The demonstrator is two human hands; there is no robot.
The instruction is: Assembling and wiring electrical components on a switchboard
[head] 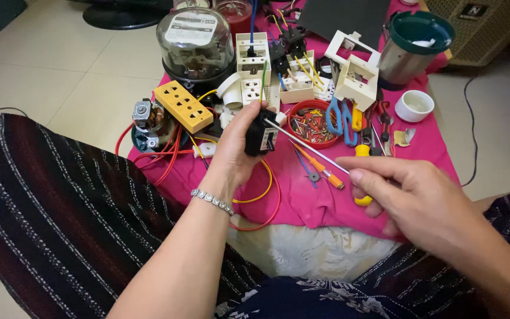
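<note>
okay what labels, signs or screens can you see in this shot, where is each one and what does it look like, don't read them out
Meter label: pale rectangular plate with dark print, inside the clear dome of the electricity meter, top centre-left.
Breaker label: small white sticker on the black breaker held in the left hand.
Badge: small dark rectangle with a pale mark, on the beige grille, top right.
No screens.

Your left hand (234, 147) grips a matt black plastic circuit breaker (261, 134); your right hand (411, 198) holds a screwdriver (314, 153) with a bright, smooth metal shaft. Beneath lies a matt pink cloth (326, 201). The electricity meter (195, 41) has a glossy clear dome.
</note>
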